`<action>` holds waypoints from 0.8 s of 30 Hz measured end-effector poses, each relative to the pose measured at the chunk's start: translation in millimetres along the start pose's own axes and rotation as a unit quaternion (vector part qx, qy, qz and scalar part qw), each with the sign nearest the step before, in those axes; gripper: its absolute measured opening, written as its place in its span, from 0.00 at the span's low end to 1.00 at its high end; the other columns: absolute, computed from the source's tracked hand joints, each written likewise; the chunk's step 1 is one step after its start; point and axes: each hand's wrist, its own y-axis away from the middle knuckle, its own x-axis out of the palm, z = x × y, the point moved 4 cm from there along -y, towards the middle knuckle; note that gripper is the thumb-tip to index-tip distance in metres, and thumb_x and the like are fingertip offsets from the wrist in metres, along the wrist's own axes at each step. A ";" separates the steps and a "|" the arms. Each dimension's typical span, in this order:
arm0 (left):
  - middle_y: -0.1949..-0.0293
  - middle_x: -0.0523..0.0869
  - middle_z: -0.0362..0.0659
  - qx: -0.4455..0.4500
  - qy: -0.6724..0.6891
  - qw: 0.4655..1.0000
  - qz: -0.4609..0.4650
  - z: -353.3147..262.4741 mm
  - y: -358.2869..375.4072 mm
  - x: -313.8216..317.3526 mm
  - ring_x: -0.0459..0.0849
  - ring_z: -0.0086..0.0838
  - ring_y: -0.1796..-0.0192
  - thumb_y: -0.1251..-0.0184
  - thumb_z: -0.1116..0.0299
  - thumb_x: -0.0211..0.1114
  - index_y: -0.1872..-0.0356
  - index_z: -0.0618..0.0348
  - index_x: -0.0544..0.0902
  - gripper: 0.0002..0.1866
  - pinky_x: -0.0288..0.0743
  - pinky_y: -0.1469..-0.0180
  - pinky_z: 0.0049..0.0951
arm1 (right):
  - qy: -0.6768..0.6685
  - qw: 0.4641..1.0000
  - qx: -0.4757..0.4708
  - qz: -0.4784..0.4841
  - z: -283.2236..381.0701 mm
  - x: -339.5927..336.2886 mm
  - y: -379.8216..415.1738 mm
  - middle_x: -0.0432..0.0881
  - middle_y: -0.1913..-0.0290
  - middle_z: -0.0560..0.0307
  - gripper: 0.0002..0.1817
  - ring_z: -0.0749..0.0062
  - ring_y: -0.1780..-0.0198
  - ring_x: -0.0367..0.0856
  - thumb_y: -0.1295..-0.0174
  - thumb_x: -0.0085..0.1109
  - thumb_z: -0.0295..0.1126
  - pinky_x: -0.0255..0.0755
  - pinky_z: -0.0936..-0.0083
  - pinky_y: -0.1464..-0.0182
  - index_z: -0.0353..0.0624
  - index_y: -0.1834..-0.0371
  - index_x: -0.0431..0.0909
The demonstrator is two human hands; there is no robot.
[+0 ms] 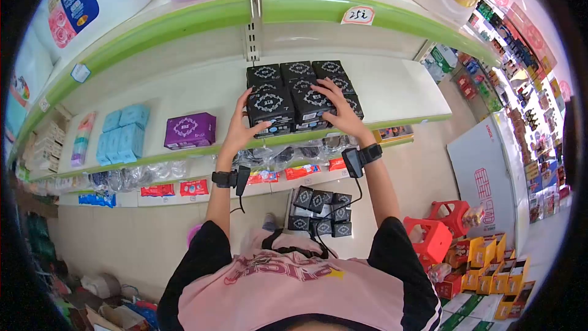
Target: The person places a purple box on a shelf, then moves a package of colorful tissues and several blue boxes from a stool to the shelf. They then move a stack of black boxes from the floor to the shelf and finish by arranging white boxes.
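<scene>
In the head view, a group of black packs (267,105) is seen on the shelf (392,86), at the upper centre of the frame. The front packs are touched at the left by the left hand (239,130) and at the right by the right hand (344,116). The fingers are spread; whether a firm pinch is made cannot be told. Apparently, the packs are being straightened; for the next move, even pressure from both sides is probably required.

You have black packs (303,102), each bearing an ornate white emblem, grouped snugly in rows and piled up on the white shelf (395,83), upper centre of the frame.
</scene>
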 end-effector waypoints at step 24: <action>0.40 0.67 0.49 -0.121 0.167 0.929 -0.308 -61.7 105.7 50.7 0.69 0.32 0.40 0.37 0.70 0.63 0.28 0.55 0.47 0.42 0.64 0.39 0.31 | -0.211 0.971 0.061 -0.092 111.2 47.5 59.9 0.61 0.34 0.45 0.38 0.52 0.34 0.64 0.48 0.65 0.28 0.56 0.64 0.32 0.43 0.32 0.60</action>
